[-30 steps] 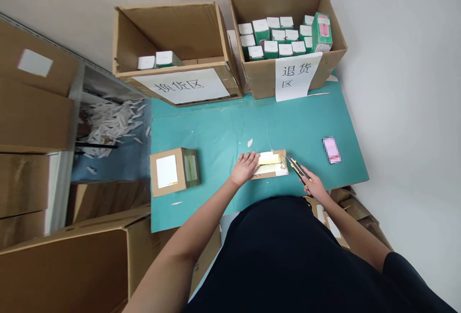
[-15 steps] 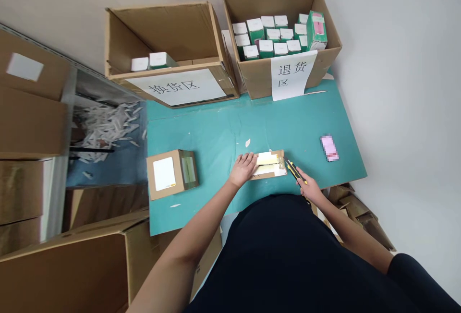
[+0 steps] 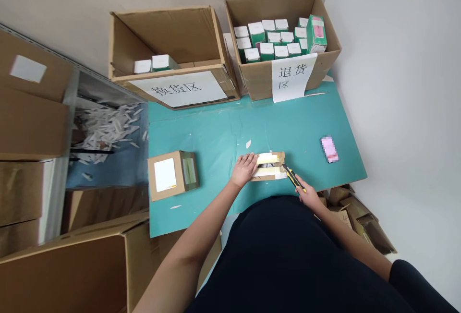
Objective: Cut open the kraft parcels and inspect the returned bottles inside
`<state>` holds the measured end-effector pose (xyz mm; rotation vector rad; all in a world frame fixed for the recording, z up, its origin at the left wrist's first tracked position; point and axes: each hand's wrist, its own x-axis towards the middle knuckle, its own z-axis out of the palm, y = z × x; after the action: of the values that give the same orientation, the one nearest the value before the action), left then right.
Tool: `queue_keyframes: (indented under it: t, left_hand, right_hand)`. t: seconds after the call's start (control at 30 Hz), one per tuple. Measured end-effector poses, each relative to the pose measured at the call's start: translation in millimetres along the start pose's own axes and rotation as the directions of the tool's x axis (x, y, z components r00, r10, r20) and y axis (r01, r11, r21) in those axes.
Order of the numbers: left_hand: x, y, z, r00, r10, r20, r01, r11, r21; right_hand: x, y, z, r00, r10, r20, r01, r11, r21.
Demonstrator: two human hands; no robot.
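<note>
On the green tabletop, a small cardboard box lies close to my body. Its top has white and yellow strips, with a dark gap between the two flaps. My left hand grips the box's left end, fingers over the top; the thumb is hidden. In my right hand is a yellow and black utility knife. Its tip meets the box's right end by the gap; whether the blade is inside I cannot tell.
Two open cartons with paper signs stand at the back: a left one and a right one, both holding white-and-green boxes. A labelled cardboard box sits left, a blurred pink phone-like object right. A large open carton stands lower left.
The gap between the box's top flaps now shows wider and darker. The knife tip has shifted slightly down and left against the box's right end. My left hand stays on the box.
</note>
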<state>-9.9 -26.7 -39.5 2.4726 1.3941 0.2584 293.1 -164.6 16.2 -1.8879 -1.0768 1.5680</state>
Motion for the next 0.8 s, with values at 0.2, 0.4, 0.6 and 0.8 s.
queue_keyframes:
  t: [0.2,0.4,0.6,0.8]
  left_hand:
    - [2,-1,-1.4,1.000,0.030,-0.005,-0.030,1.000,0.002]
    - [-1,-1,1.9,0.999,0.034,-0.034,-0.034,0.999,0.010]
    - [-4,0,5.2,0.998,0.049,-0.043,-0.047,0.998,0.048]
    - [-4,-1,5.2,0.997,0.063,-0.046,-0.061,0.997,0.037]
  right_hand:
    - [10,-11,-20,0.999,0.025,0.027,-0.024,1.000,-0.013]
    - [0,-10,-22,0.997,0.070,0.022,-0.068,0.996,-0.052]
    - [-24,-3,-18,0.991,0.111,0.073,-0.107,0.993,-0.057]
    - [-28,-2,-22,0.983,0.151,0.109,-0.142,0.986,-0.089]
